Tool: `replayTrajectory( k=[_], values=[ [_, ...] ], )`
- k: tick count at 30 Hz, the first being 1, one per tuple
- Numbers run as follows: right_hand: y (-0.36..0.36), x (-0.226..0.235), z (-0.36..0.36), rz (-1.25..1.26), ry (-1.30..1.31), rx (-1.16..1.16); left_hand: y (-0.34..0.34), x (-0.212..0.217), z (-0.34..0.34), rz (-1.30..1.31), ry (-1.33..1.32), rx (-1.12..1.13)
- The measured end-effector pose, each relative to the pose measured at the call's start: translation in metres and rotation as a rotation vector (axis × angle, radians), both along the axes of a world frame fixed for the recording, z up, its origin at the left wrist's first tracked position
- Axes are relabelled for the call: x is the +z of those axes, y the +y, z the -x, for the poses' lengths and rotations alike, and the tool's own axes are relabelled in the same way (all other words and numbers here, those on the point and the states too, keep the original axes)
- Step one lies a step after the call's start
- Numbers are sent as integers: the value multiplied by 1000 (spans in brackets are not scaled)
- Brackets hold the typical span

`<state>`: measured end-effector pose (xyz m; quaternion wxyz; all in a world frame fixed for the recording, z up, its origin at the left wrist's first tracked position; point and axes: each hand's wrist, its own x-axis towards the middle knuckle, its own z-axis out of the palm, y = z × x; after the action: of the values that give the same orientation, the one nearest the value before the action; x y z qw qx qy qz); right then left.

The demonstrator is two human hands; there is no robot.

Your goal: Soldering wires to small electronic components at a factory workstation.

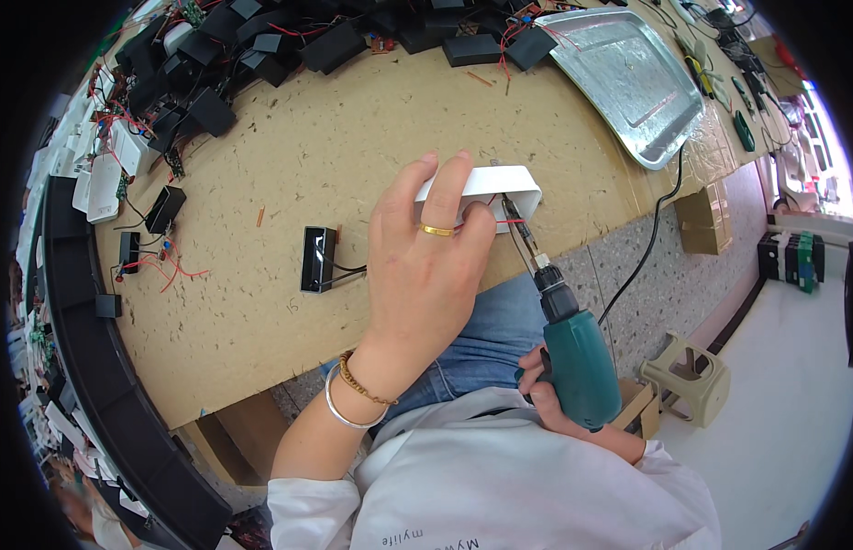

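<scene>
**Ana:** Closest to the lens is the white sleeve and, just past it, the right hand [548,396] wrapped shut around the grip of a teal power screwdriver [578,365], a finger curled at the front of the handle.

**Ben:** And which way does the tool point?

**Ana:** Up and slightly left, away from the body. Its bit [518,225] runs from the chuck into the near side of a white plastic housing [500,183] that sits at the front edge of the cardboard-covered bench [307,156].

**Ben:** So the housing lies beyond the right hand, along the tool's axis?

**Ana:** Yes. Its long axis runs left to right, roughly across the bit. The left hand [426,266] is the nearer one: it lies right on the housing, fingers pressed flat over its left half, thumb tip touching its lower edge beside the bit. A red wire [509,222] shows at that spot.

**Ben:** Anything else close by?

**Ana:** A small black module [318,259] with leads rests to the left of that hand, apart from it. A metal tray [628,78] lies farther back on the right.
</scene>
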<state>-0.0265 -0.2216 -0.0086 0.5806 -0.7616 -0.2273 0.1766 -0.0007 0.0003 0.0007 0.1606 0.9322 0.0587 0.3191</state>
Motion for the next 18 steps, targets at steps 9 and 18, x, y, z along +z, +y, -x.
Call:
replayTrajectory(
  k=[9, 18],
  values=[
    [-4, -1, 3, 34, 101, -10, 0, 0, 0, 8, -8, -1],
    [3, 2, 1, -92, 171, -25, 0, 0, 0, 4, -11, -2]
  ],
)
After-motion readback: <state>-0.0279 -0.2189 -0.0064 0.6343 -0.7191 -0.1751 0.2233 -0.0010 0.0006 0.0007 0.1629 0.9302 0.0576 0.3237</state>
